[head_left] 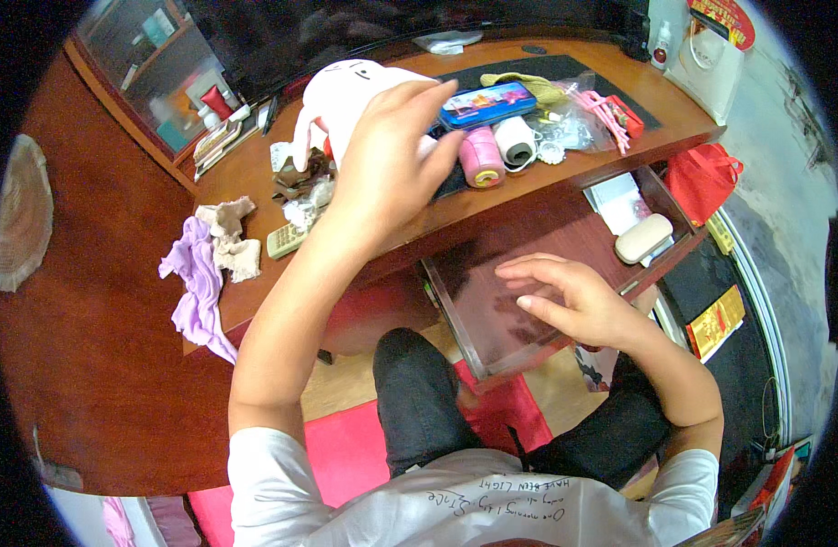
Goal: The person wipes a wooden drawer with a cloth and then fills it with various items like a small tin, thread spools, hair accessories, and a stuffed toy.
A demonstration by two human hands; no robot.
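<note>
Wooden desk (255, 173), drawer (492, 310) pulled out. My left hand (387, 164) reaches, fingers loose, toward blue pencil case (486, 103), perhaps touching; right hand (565, 296) flat, unclenched, inside drawer. Step: reaching. Next: firm grasp needed.

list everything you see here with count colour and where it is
desk: 1, brown wood, across the upper middle
drawer: 1, brown, pulled open under the desk's right part
pale case: 1, cream, in the drawer's far right corner
papers: a few, white, in the drawer behind the case
soft toy: 1, pale pink, on the desk
tin case: 1, blue, on the dark mat
thread spools: 2, pink and white, side by side on the mat
cloths: 1 purple, some beige, desk's left end
remote: 1, pale, near the cloths
red bag: 1, right of the desk
left hand: on the soft toy, fingertips touching the tin case
right hand: spread inside the drawer
</note>
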